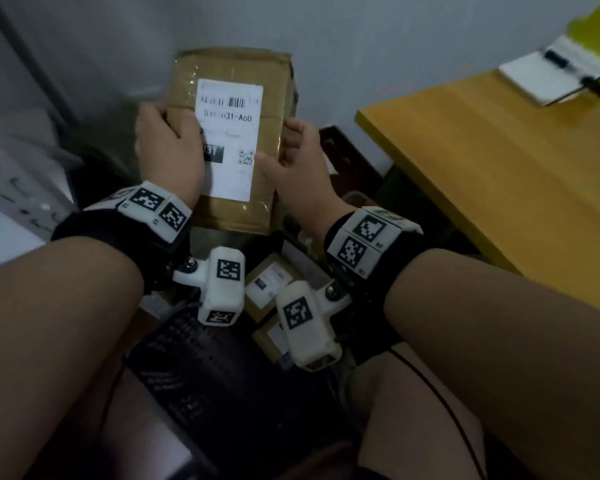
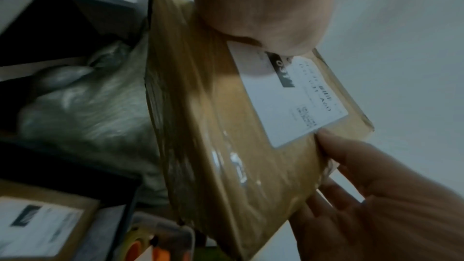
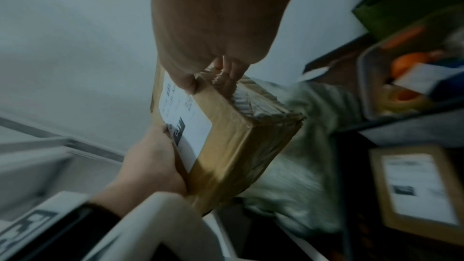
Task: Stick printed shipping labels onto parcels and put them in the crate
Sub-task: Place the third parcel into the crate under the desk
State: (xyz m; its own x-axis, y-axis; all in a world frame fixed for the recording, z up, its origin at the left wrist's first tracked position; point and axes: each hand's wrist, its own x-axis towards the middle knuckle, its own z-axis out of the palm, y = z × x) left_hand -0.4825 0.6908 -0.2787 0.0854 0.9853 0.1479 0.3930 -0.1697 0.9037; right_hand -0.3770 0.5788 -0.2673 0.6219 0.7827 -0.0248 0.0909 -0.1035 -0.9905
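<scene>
Holding item: brown cardboard parcel [image 1: 227, 140], flat rectangular box, wrapped in glossy clear tape, edges creased and crumpled at one end. White shipping label [image 1: 227, 133] stuck flat on the upper face; barcode, code ending "31-A60", black block, small QR square. Held in mid-air between both hands, above dark crate [image 1: 343, 157] on the floor beside wooden table [image 1: 499, 161]. Left hand [image 1: 168, 154]: gripping the parcel's left edge, thumb over the label's margin, fingers curled round the side. Right hand [image 1: 291, 157]: gripping the right edge, thumb on the top face near the label's corner, fingers behind. Below: smaller labelled boxes [image 1: 269, 282], matte cardboard. Beside: pale crinkled plastic bag [image 2: 88, 110]. On table: white notebook [image 1: 548, 77].
</scene>
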